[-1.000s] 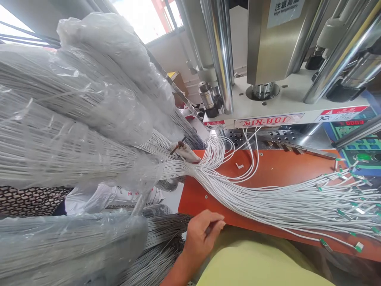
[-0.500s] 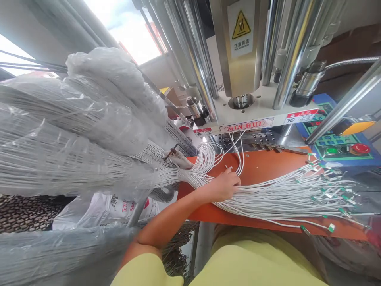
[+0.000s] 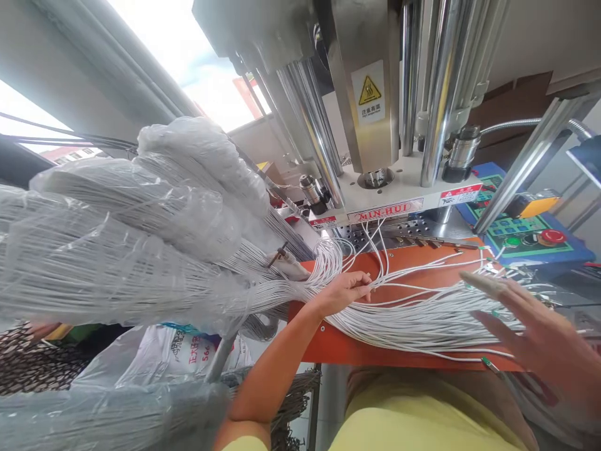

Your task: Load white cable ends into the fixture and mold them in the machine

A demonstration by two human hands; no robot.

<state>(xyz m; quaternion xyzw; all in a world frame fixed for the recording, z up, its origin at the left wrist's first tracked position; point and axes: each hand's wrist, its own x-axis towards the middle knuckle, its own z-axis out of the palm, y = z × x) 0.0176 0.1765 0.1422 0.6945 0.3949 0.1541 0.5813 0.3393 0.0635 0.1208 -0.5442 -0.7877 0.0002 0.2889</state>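
White cables (image 3: 413, 326) lie fanned across an orange board (image 3: 328, 351), with small green-and-metal connectors (image 3: 491, 364) at their right ends. My left hand (image 3: 345, 293) is closed on a few of these cables near the middle of the board, its fingertips bent together around them. Blurred by motion, my right hand (image 3: 530, 319) is over the connector ends at the right, fingers spread, with nothing visibly held. Several cables run from the board up under the press (image 3: 385, 216).
Plastic-wrapped cable bundles (image 3: 117, 250) fill the left side. Behind the board stands the press with metal columns (image 3: 441, 94). A blue control panel (image 3: 530, 232) with green and red buttons is at the right. A white sack (image 3: 159, 351) lies below the bundles.
My right hand has come into view from the right. A few cables now lie apart, farther back from the main bundle. The view has shifted, and my left hand has moved slightly left.
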